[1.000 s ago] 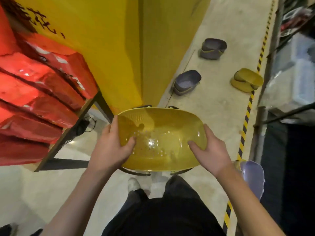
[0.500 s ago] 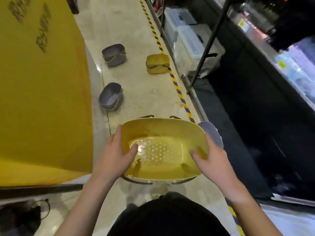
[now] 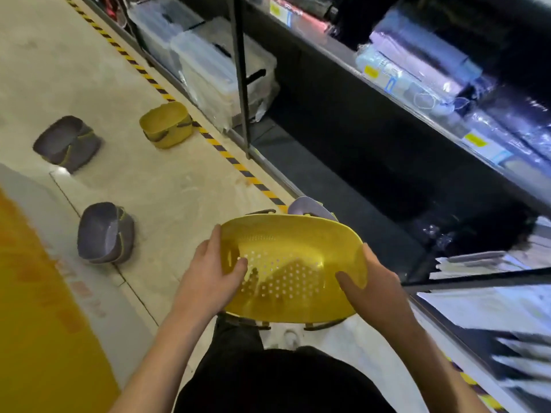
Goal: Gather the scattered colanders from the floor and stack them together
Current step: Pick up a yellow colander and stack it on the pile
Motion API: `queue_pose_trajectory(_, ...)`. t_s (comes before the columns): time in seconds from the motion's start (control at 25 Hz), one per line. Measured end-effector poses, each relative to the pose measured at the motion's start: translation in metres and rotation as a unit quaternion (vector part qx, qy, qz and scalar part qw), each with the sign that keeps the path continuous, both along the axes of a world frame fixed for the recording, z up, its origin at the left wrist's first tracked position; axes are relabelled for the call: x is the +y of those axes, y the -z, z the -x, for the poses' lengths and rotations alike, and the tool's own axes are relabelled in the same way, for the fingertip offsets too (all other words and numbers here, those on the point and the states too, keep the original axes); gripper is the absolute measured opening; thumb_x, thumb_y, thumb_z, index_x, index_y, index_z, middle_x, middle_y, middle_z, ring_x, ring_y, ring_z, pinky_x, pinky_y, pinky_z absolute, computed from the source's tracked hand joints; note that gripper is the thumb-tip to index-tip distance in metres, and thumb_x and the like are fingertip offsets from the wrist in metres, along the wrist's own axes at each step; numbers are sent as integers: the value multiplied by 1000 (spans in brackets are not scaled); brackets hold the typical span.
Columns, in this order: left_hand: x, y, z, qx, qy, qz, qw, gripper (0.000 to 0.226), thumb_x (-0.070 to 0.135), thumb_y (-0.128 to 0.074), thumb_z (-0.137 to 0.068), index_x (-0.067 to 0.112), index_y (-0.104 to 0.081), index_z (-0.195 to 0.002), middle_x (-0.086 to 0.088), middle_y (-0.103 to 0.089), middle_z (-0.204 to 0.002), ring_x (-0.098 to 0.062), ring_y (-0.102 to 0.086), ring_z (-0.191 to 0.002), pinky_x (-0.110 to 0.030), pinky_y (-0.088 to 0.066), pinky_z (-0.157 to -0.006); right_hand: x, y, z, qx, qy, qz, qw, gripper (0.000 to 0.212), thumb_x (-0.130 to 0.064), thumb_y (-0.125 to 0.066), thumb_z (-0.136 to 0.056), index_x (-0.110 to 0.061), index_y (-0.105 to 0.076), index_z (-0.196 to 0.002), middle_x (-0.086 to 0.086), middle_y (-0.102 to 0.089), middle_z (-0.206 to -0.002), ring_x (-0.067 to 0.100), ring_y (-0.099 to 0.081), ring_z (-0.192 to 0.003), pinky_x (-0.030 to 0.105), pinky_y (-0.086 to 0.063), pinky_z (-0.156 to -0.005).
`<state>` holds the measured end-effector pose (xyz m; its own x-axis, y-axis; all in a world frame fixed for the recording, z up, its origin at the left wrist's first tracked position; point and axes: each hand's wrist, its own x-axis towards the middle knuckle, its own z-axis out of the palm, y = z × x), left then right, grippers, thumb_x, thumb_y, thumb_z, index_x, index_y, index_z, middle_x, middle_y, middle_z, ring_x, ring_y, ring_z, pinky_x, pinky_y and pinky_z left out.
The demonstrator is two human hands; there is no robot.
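View swung right; hands gripping colander

We see a pale, polished floor crossed by a black-and-yellow hazard stripe that runs along the foot of a dark shelving rack. On it lie two grey colanders, near each other on the left, and a yellow colander just beside the stripe. A lilac colander rests at the stripe's nearer end, and clear plastic storage boxes stand past the stripe under the rack.
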<state>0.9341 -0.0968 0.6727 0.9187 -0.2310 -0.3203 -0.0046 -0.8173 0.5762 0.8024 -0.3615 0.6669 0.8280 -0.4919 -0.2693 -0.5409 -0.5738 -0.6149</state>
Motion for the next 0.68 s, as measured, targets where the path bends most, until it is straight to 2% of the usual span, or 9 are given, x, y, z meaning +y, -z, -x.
queue_pose_trajectory(0.12, -15, 6, -58, 29, 77, 5, 997, 85, 53, -56, -90, 29, -12, -158, -5, -36, -155, -28, -46, -133, -42, -41, -104, 14, 6, -7, 14, 95, -8, 995, 64, -45, -62, -90, -38, -30, -145, -6, -62, -115, 6, -57, -88, 23, -44, -72)
queue_pose_trajectory(0.2, -28, 8, -90, 26, 124, 17, 992, 83, 51, -58, -90, 28, -15, -157, -4, -39, -153, -28, -47, -131, -39, -42, -101, 25, 11, -14, 15, 145, -32, 989, 65, -50, -59, -90, -38, -27, -146, -11, -61, -117, 14, -60, -95, 19, -44, -69)
queue_pose_trajectory(0.24, -35, 9, -104, 16, 149, 16, 989, 83, 51, -58, -90, 28, -16, -157, -5, -41, -152, -28, -49, -130, -39, -43, -100, 29, 14, -18, -1, 153, -43, 987, 64, -50, -59, -90, -40, -29, -145, -19, -59, -112, 17, -61, -97, 15, -45, -68)
queue_pose_trajectory(0.32, -54, 14, -138, 11, 200, -4, 980, 83, 52, -59, -89, 28, -17, -157, -6, -43, -150, -29, -50, -128, -41, -44, -100, 28, 22, -28, -10, 194, -65, 979, 63, -48, -62, -88, -43, -31, -143, -28, -56, -103, 21, -63, -98, 21, -46, -70)
queue_pose_trajectory(0.36, -66, 16, -152, 18, 220, -14, 975, 83, 53, -59, -89, 29, -17, -156, -6, -43, -150, -30, -50, -128, -43, -44, -101, 24, 23, -33, 4, 221, -82, 972, 65, -49, -62, -87, -44, -31, -144, -26, -57, -105, 24, -63, -103, 27, -47, -75)
queue_pose_trajectory(0.44, -93, 19, -170, 31, 262, -17, 964, 82, 54, -59, -89, 30, -17, -156, -6, -42, -152, -30, -49, -130, -44, -42, -104, 15, 31, -34, 32, 253, -99, 962, 71, -58, -57, -86, -43, -25, -148, -12, -60, -121, 25, -60, -111, 33, -45, -86)
queue_pose_trajectory(0.56, -133, 30, -187, 28, 300, -27, 953, 83, 51, -59, -90, 30, -15, -157, -6, -39, -155, -30, -45, -134, -43, -40, -106, -8, 45, -41, 23, 276, -89, 957, 73, -58, -54, -89, -44, -18, -150, -5, -56, -134, 17, -57, -108, 27, -41, -82)
queue_pose_trajectory(0.68, -169, 52, -201, 38, 316, -32, 947, 82, 50, -60, -91, 32, -15, -157, -6, -40, -154, -31, -45, -134, -45, -41, -105, -38, 65, -52, 19, 266, -81, 960, 74, -53, -56, -91, -35, -19, -153, 0, -57, -136, 25, -59, -113, 26, -39, -81)
